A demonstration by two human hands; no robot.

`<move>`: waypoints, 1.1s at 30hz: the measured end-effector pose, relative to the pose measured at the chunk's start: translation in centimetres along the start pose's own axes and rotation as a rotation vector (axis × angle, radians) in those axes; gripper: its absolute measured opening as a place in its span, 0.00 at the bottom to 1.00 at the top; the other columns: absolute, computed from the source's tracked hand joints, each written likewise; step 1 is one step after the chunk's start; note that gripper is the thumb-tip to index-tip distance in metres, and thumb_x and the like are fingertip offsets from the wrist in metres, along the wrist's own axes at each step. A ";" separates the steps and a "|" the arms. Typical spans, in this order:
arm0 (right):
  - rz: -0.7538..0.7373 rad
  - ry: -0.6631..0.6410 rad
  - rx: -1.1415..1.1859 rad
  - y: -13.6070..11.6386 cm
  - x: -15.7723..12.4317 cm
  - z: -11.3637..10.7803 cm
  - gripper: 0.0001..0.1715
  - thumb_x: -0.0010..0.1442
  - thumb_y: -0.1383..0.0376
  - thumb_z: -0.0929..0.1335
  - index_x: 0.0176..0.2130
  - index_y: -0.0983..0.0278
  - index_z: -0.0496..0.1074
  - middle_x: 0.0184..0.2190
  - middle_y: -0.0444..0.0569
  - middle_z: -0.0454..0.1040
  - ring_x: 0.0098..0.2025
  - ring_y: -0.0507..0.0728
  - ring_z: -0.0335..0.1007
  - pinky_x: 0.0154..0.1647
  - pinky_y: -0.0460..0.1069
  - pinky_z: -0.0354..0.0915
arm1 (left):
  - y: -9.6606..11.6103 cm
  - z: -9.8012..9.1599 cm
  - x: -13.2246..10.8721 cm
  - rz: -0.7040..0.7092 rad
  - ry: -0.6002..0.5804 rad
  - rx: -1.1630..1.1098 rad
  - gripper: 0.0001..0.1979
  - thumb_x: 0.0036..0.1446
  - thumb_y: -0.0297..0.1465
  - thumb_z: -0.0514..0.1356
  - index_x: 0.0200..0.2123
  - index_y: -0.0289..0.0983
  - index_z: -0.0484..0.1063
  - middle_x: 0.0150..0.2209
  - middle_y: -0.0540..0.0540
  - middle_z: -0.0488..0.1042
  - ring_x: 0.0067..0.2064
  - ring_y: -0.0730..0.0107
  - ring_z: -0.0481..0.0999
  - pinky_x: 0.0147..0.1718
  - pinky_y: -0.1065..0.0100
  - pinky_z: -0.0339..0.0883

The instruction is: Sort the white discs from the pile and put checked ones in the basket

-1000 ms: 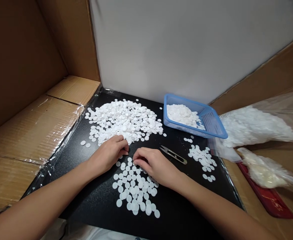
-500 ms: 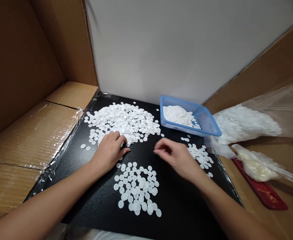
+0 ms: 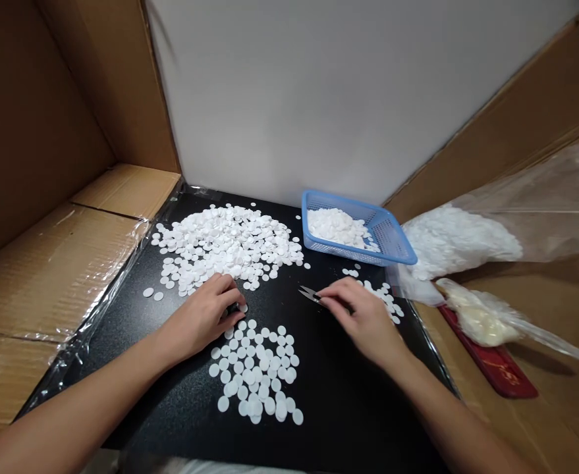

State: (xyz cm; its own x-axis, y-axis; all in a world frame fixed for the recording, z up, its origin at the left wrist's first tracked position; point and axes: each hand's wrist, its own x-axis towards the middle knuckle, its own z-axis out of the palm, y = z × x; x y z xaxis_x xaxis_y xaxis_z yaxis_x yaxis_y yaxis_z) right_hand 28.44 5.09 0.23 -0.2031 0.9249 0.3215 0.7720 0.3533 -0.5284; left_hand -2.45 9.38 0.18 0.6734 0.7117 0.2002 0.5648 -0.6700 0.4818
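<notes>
My left hand (image 3: pixel 205 316) is closed in a pinch on a white disc (image 3: pixel 242 308), between the large heap and the nearer group. In my right hand (image 3: pixel 361 313) is a pair of small thread snips (image 3: pixel 309 293), their two pointed blades parted and aimed left. Beyond my left hand spreads a large heap of white discs (image 3: pixel 234 240). A thinner group of white discs (image 3: pixel 257 375) lies flat at the front of the black table (image 3: pixel 338 401). To the right, partly behind my right hand, is a smaller group of discs (image 3: pixel 385 299).
A blue plastic basket (image 3: pixel 392 243) with more white discs stands at the back right. Beside it lies a clear bag of white pieces (image 3: pixel 460 240). A knotted bag with pale contents (image 3: pixel 487 316) rests on a red case (image 3: pixel 509 382). Cardboard (image 3: pixel 62 263) borders the left side.
The view has shifted a little, moving the scene left. My left hand has drawn back from the heap with a disc in its fingertips. The snips in my right hand now show plainly.
</notes>
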 end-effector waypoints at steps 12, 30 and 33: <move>0.017 -0.186 0.035 -3.0 3.3 5.3 0.10 0.65 0.69 0.67 0.31 0.61 0.66 0.32 0.45 0.68 0.33 0.55 0.68 0.33 0.49 0.65 | -0.1 0.3 -0.2 -0.044 0.030 -0.028 0.03 0.61 0.27 0.62 0.39 0.39 0.75 0.39 0.46 0.71 0.42 0.62 0.72 0.39 0.64 0.67; -0.210 -0.177 0.091 -5.2 4.0 5.3 0.03 0.66 0.66 0.70 0.38 0.63 0.72 0.34 0.45 0.78 0.39 0.56 0.72 0.46 0.53 0.58 | -1.1 -1.3 0.0 -0.089 -0.044 0.007 0.06 0.60 0.24 0.59 0.31 0.37 0.74 0.34 0.48 0.70 0.38 0.65 0.72 0.35 0.67 0.65; -0.242 -0.251 0.122 -6.8 4.5 6.7 0.02 0.64 0.68 0.71 0.39 0.64 0.73 0.35 0.46 0.77 0.40 0.56 0.72 0.46 0.53 0.58 | -1.2 -1.6 0.0 -0.103 -0.072 -0.010 0.06 0.61 0.24 0.60 0.32 0.37 0.75 0.34 0.48 0.70 0.38 0.65 0.72 0.36 0.67 0.65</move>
State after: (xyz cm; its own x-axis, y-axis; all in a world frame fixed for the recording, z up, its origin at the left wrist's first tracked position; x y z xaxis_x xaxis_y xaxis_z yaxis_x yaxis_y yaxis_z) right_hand 18.27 7.85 0.03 -0.5241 0.8128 0.2543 0.6088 0.5664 -0.5554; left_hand -3.87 10.47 0.95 0.6445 0.7596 0.0879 0.6285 -0.5917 0.5048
